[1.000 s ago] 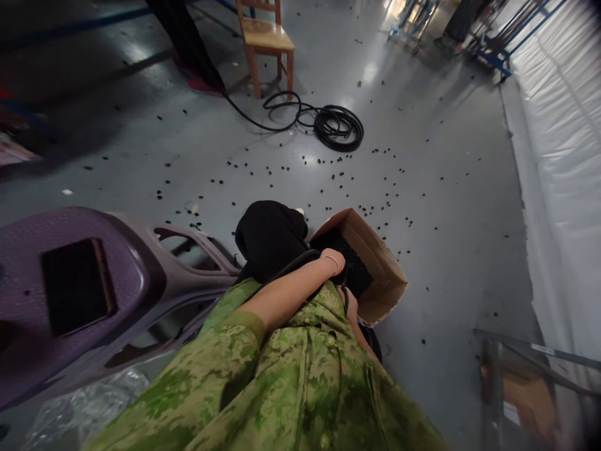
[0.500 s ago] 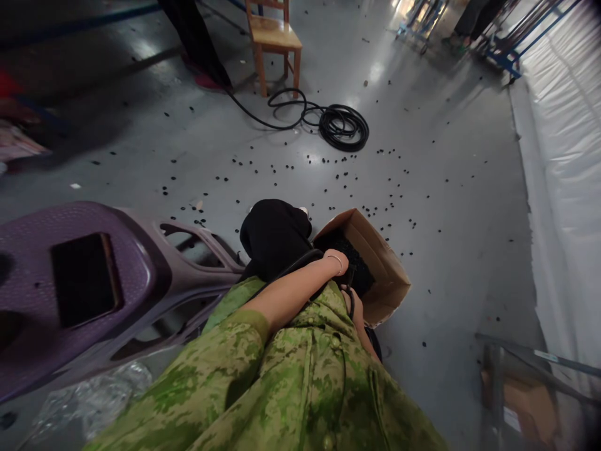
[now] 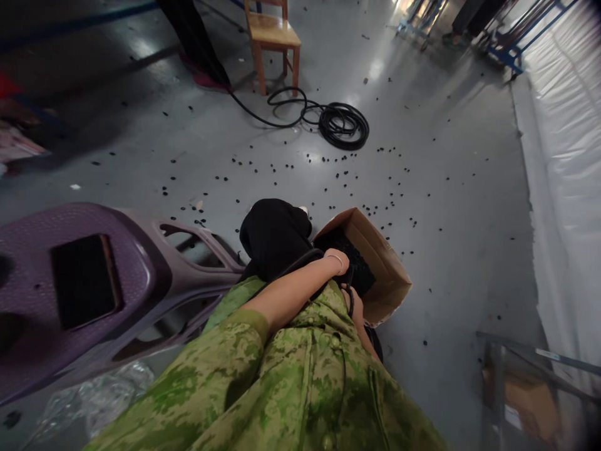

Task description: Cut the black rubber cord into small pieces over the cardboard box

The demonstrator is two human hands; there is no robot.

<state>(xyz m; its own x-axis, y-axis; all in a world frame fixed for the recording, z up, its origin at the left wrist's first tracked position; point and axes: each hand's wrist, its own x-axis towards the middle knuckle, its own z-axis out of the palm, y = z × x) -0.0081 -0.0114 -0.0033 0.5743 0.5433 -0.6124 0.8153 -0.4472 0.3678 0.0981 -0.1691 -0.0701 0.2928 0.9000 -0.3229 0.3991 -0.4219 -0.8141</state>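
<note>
Both hands are close together over my lap, at the near edge of an open cardboard box (image 3: 387,257) standing on the floor. My left hand (image 3: 339,262), with a thin bracelet at the wrist, is curled closed. Just below it, my right hand (image 3: 355,302) is closed too, a dark band at its wrist. A narrow dark piece shows between them, too small to name, and the fingertips are mostly hidden. Inside the box lies a heap of small black pieces (image 3: 359,266). A black cord-like strip (image 3: 300,259) runs over my thigh towards the left hand.
At left a purple plastic stool (image 3: 136,250) carries a phone (image 3: 86,280). Ahead lie a coiled black hose (image 3: 344,126) and a wooden chair (image 3: 273,31), with a person's leg (image 3: 200,44) beside it. Small black pieces are scattered across the floor (image 3: 451,207).
Almost nothing differs. The view shifts very slightly, while both hands stay in place by the box.
</note>
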